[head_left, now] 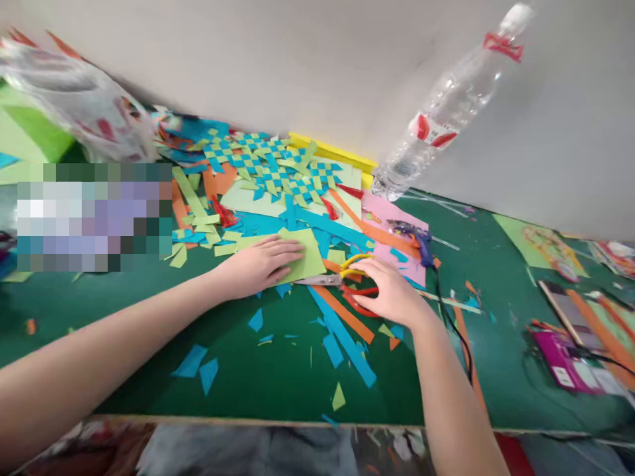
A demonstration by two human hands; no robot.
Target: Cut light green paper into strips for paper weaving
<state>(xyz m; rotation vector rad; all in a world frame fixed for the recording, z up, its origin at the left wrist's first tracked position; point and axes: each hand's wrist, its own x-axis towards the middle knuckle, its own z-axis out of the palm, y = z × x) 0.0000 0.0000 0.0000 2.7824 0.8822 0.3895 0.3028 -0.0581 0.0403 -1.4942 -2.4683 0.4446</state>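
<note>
While the left forearm slants in from the lower left, the left hand lies palm down, its fingers pointing right, slightly spread and loosely extended, grasping nothing. Beneath and just ahead of those fingers is a light-green flat paper sheet, pressed on the dark-green tabletop. Farther away, beyond the left fingertips, lies a checkered weave of blue and pale-green paper strips. To the right of the left fingers are metal-bladed scissors with one yellow and one red handle; their blades point left to the sheet's near corner, and whether they touch it I cannot tell. Nearer the wearer than the blades, a long blue paper strip lies beside a narrow orange paper strip. The right hand reaches up from the lower right, wrist bent leftward, fingers and thumb curled in a C and grasping the scissor handles; how far they pass through the loops is unclear. Just beyond and right of its knuckles sits a dark-blue plastic glue gun.
</note>
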